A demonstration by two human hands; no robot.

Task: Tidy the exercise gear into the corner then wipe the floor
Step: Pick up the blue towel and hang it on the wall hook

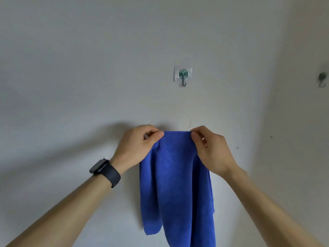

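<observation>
Two hands, left hand (138, 145) and right hand (211, 148), each pinch a top corner of the fuzzy blue microfiber cloth (176, 189). It hangs in soft folds below a clear adhesive metal hook (183, 76) on the wall (71, 68).

Your two bare forearms rise from the lower corners and converge toward the middle, wrists nearly straight. Your left-hand grip (137, 147) is held up with fingers curled, its thumb and forefinger pinching the upper left corner of the blue microfibre cloth (176, 184). Your right-hand grip (211, 150) mirrors it at the same height, a little apart, pinching the upper right corner. A black wristwatch with a dark strap (105, 171) sits on your left wrist.
</observation>
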